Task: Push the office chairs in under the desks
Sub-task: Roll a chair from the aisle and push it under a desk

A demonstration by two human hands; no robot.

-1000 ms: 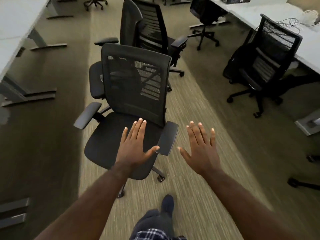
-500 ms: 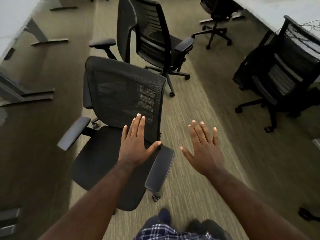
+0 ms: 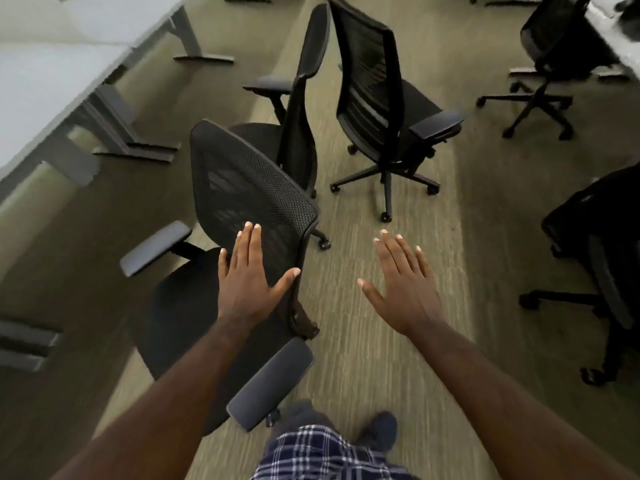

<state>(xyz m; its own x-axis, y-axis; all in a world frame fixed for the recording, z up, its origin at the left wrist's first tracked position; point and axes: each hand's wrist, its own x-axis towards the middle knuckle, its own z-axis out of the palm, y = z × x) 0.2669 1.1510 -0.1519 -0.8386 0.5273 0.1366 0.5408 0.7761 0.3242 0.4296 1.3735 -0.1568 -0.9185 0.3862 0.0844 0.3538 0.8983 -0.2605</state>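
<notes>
Reaching toward the nearest office chair [image 3: 242, 202] with both palms spread flat.

I see my left hand [image 3: 249, 275] with fingers splayed, gripping nothing, in front of the chair's mesh backrest; whether it touches I cannot tell. My right hand [image 3: 401, 282] hovers equally wide open over bare carpet [image 3: 363, 341], right of the chair and apart from it. That chair stands just near-left of me, facing the left desk [image 3: 52, 81], not yet under it. Two more chairs [image 3: 374, 91] stand farther along the aisle.
</notes>
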